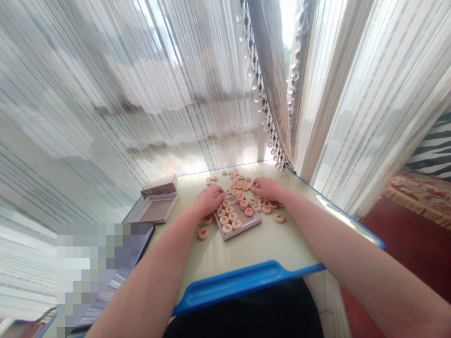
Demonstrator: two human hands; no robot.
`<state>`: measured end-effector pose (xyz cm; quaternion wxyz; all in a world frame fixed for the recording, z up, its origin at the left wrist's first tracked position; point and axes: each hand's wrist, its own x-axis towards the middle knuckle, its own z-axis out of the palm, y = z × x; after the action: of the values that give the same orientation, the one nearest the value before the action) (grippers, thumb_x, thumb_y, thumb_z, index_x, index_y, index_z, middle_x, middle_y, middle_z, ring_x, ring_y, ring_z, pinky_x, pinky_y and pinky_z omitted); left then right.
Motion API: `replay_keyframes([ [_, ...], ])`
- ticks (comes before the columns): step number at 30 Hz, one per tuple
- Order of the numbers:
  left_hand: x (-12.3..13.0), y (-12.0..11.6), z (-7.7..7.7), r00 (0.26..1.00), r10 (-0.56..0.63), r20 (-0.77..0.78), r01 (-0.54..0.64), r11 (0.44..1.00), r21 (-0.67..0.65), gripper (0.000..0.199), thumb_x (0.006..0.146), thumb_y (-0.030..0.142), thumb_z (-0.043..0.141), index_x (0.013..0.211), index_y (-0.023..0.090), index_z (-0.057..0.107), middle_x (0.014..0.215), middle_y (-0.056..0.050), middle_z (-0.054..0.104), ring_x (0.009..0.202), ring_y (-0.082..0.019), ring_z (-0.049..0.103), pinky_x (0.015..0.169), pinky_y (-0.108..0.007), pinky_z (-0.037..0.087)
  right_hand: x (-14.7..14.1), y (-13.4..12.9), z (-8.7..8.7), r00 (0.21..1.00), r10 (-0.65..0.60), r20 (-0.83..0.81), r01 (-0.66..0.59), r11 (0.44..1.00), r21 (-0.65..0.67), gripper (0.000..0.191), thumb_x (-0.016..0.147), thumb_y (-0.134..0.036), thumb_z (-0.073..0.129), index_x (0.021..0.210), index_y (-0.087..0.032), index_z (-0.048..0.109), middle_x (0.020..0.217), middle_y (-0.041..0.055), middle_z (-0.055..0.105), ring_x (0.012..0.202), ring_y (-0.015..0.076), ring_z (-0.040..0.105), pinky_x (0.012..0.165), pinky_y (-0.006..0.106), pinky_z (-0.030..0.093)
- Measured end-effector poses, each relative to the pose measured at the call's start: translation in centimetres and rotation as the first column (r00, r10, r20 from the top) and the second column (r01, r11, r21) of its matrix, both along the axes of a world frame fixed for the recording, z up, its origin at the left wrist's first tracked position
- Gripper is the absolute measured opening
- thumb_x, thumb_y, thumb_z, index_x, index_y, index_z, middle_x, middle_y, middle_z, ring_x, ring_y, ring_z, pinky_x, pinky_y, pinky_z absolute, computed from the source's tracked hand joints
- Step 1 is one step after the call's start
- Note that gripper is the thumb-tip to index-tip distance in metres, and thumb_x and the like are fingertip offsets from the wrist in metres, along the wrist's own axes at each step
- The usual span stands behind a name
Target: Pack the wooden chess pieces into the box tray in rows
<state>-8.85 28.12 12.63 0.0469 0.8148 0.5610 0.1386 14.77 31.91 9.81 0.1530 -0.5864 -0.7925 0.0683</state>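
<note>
A shallow open box (243,229) holds several round wooden Chinese chess pieces (227,228), black-marked in its left rows and red-marked along the right. At the box's far left corner, my left hand (208,201) has its fingers closed on a chess piece, partly hidden by them. My right hand (269,188) reaches beyond the box's right side, fingertips pinched on another piece (257,185). Loose pieces lie scattered behind the box and to its right, among them a black-marked piece (279,218). Near my left forearm lies a loose red-marked piece (203,233).
An empty shallow box tray (155,209) stands at the table's left, with a closed carton (159,184) behind it. A dark-edged device (141,246), partly pixelated, lies at the left. The pale table (246,253) has a blue rim. Striped curtains (197,94) hang behind.
</note>
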Motion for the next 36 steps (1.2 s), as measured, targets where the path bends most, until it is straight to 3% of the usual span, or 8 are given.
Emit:
replay_keyframes([
  [6, 0.19, -0.12, 0.08, 0.997, -0.035, -0.073, 0.036, 0.999, 0.024, 0.035, 0.082, 0.039, 0.034, 0.097, 0.018, 0.058, 0.1, -0.007, 0.062, 0.09, -0.02, 0.057, 0.08, -0.029, 0.043, 0.03, 0.05, 0.03, 1.0, 0.001, 0.022, -0.001, 1.0, -0.007, 0.034, 0.079, -0.038, 0.046, 0.104, -0.018, 0.056, 0.109, 0.0099, 0.059, 0.099, 0.0226, 0.053, 0.084, 0.031, 0.04],
  [19, 0.37, -0.47, 0.43, 0.999, -0.018, -0.039, 0.017, 1.0, -0.016, 0.034, 0.082, 0.038, 0.035, 0.098, 0.019, 0.059, 0.101, -0.007, 0.061, 0.091, -0.019, 0.056, 0.082, -0.028, 0.042, -0.03, -0.24, 0.25, 0.999, 0.009, 0.033, -0.009, 1.0, -0.003, 0.033, 0.08, -0.038, 0.044, 0.103, -0.018, 0.057, 0.108, 0.0102, 0.059, 0.098, 0.023, 0.054, 0.083, 0.033, 0.04],
  [36, 0.24, -0.02, -0.1, 0.997, -0.032, -0.077, 0.034, 0.999, 0.027, 0.033, 0.082, 0.037, 0.035, 0.098, 0.019, 0.058, 0.101, -0.006, 0.06, 0.092, -0.019, 0.055, 0.082, -0.028, 0.042, -0.17, -0.42, 0.41, 0.999, 0.009, 0.031, -0.008, 1.0, -0.015, 0.034, 0.081, -0.038, 0.043, 0.104, -0.017, 0.056, 0.11, 0.0109, 0.058, 0.098, 0.0222, 0.053, 0.085, 0.031, 0.039],
])
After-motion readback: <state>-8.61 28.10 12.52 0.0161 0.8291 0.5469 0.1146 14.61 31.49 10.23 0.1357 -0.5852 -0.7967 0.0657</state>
